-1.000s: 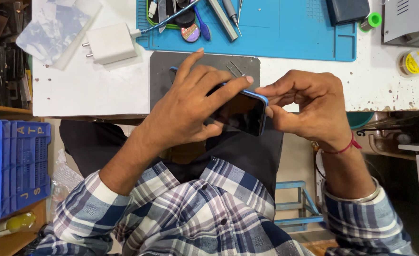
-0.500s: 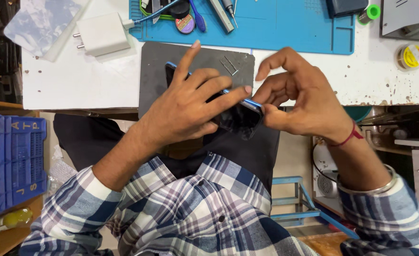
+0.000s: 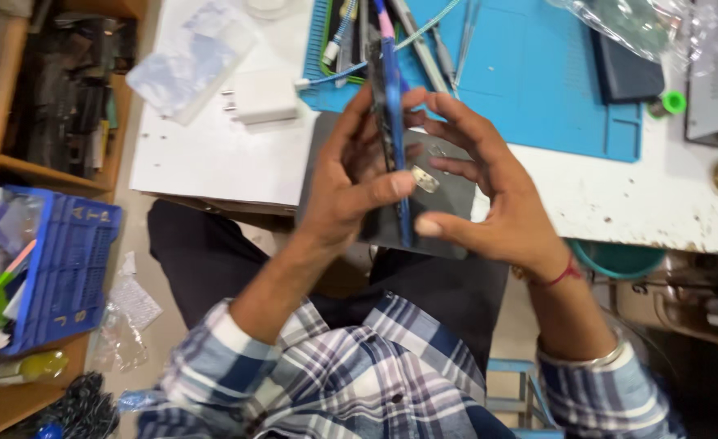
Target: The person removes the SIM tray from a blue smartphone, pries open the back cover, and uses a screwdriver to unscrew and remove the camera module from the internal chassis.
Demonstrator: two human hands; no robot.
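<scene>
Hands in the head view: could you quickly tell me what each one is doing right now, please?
Left hand: closed on the blue-edged phone, thumb across its edge.
Right hand: fingers spread, fingertips touching the same phone, steadying it.

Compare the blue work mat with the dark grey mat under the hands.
The blue work mat is bright, larger and strewn with tools; the dark grey mat is smaller and nearly bare. The blue one lies farther back; the grey one overhangs the table's near edge. Both lie flat.
</scene>
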